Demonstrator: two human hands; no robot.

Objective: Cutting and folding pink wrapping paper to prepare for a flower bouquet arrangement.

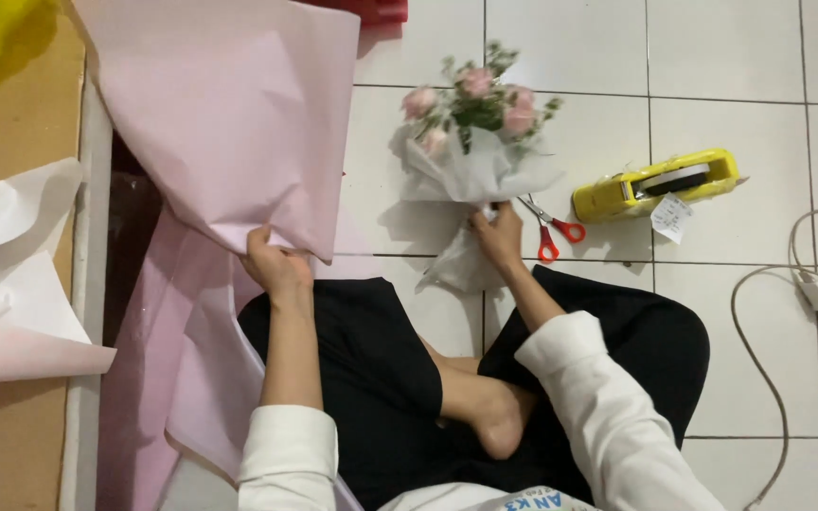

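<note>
left hand stretched out, pinching the pink paper sheet; right hand reaches forward gripping the wrapped rose bouquet on the floor

Pale pink wrapping paper fills the far left, and pink roses with green leaves sit in white tissue wrap. To the right lie orange-handled scissors, a yellow tape dispenser and a white cable on plain white floor tiles. The trousers look black, perhaps very dark navy, and the sleeves are white.
</note>
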